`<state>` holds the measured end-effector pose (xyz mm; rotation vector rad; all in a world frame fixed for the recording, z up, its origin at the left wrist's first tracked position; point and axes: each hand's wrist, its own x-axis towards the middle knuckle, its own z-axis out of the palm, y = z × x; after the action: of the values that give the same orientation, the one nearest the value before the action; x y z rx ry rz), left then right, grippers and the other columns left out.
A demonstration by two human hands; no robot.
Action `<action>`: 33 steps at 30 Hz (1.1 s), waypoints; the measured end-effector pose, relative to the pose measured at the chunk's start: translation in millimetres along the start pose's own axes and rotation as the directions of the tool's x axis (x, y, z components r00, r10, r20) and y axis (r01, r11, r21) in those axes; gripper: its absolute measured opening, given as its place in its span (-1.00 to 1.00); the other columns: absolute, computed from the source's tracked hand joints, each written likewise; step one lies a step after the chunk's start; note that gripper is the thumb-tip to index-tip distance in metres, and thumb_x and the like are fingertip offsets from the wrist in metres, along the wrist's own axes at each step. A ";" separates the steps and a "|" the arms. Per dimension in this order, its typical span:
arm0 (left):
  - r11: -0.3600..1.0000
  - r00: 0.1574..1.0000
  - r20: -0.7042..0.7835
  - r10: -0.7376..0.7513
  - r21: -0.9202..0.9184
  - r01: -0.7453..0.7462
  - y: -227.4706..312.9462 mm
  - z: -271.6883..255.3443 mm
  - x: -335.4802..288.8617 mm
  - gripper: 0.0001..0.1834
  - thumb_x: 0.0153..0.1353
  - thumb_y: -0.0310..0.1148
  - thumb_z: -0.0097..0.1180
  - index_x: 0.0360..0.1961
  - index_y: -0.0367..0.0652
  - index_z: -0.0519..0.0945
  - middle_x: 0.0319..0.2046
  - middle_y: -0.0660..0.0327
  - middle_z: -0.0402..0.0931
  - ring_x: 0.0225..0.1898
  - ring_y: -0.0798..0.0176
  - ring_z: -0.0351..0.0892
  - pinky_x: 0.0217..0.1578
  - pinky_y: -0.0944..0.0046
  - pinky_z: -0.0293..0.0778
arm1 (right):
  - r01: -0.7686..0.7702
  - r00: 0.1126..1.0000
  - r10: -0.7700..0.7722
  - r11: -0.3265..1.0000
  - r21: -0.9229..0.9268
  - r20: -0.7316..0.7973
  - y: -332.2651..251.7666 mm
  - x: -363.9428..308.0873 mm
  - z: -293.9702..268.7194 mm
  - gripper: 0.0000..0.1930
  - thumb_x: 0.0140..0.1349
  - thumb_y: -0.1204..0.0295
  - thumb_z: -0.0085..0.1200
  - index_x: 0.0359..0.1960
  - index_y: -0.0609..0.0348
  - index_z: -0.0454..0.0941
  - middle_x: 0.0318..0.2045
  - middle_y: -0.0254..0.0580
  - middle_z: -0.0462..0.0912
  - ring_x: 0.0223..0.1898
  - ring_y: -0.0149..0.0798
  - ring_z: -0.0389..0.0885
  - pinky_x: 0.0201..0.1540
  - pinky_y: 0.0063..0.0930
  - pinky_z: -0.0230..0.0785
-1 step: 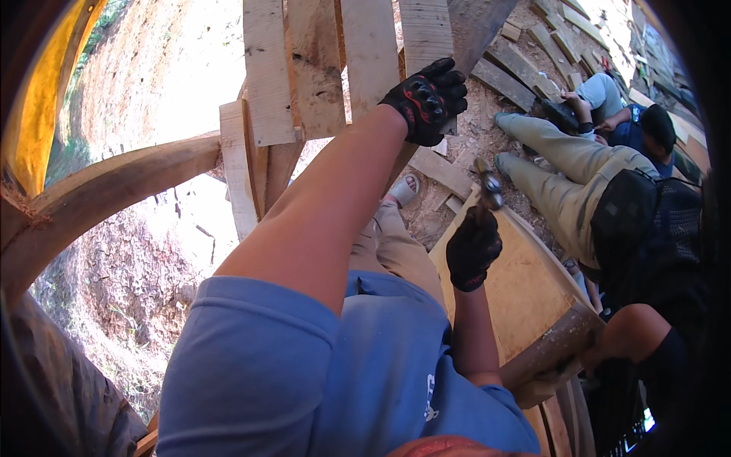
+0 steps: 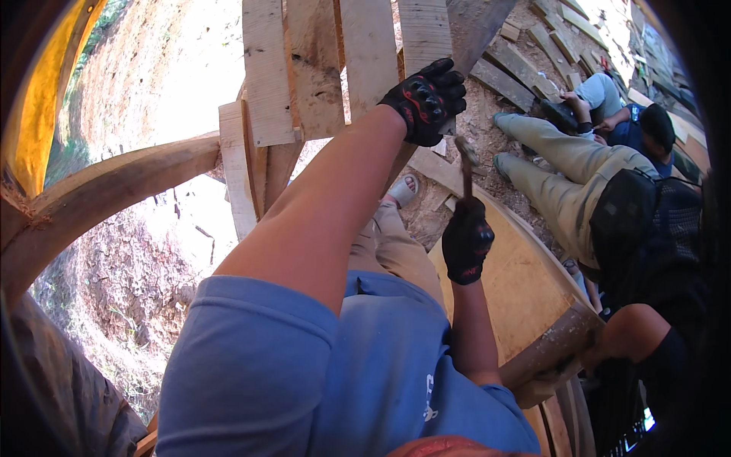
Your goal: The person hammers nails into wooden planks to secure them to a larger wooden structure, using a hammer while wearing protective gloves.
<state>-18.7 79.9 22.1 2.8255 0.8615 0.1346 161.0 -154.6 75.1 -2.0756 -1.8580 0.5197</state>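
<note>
My left hand point(image 2: 426, 101), in a black glove with red trim, is closed over the near end of a pale wooden slat point(image 2: 426, 34). Its fingertips curl out of sight, so anything small between them is hidden. Beside that slat lie several more wooden slats point(image 2: 316, 68), side by side with narrow gaps. My right hand point(image 2: 467, 242), gloved the same way, grips a hammer point(image 2: 467, 164) by its handle. The hammer stands head up, its head just below and right of my left hand, apart from it.
To my right is a large wooden panel point(image 2: 525, 282), with a co-worker's arm point(image 2: 636, 335) at its edge. Another person point(image 2: 609, 145) sits farther off among scattered boards point(image 2: 506, 84). A curved timber point(image 2: 129, 171) runs at left, near a yellow sheet point(image 2: 53, 84).
My right hand has moved slightly up and left, bringing the hammer head closer to my left hand. My left hand stays on the slat.
</note>
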 end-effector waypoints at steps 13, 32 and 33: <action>1.000 0.999 -0.042 0.002 -0.015 -0.003 0.3 12.4 -2.0 -0.36 0.09 0.01 0.34 0.19 -0.04 0.70 0.29 0.07 0.61 0.53 -0.02 0.39 0.70 -0.19 -0.03 | -0.012 0.998 0.011 1.000 -0.009 -0.054 -1.8 7.5 -1.1 -0.94 0.57 0.47 0.12 -0.11 0.16 0.60 -0.48 -0.03 0.65 -0.50 0.09 0.68 -0.44 -0.10 0.46; 0.997 1.000 0.020 -0.017 -0.069 0.018 -2.7 2.1 5.1 -0.32 0.06 0.03 0.36 0.20 -0.05 0.71 0.30 0.10 0.61 0.51 -0.05 0.41 0.69 -0.19 0.00 | 0.060 0.998 -0.060 0.997 -0.041 -0.001 9.8 9.4 2.0 -0.89 0.58 0.37 0.15 -0.12 0.12 0.61 -0.58 -0.04 0.58 -0.55 0.15 0.62 -0.46 -0.06 0.42; 1.000 1.000 -0.017 -0.002 -0.027 0.002 -10.9 0.6 7.4 -0.35 0.07 0.02 0.36 0.18 -0.05 0.72 0.28 0.10 0.62 0.50 -0.05 0.41 0.69 -0.19 0.01 | 0.029 0.994 -0.026 0.999 0.025 -0.104 2.3 14.9 -5.2 -0.89 0.58 0.38 0.15 -0.12 0.12 0.61 -0.58 -0.03 0.58 -0.55 0.15 0.62 -0.47 -0.05 0.42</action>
<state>-18.4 92.9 19.6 2.8022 0.8595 0.1697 166.9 -140.0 77.7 -2.0171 -1.8086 0.4195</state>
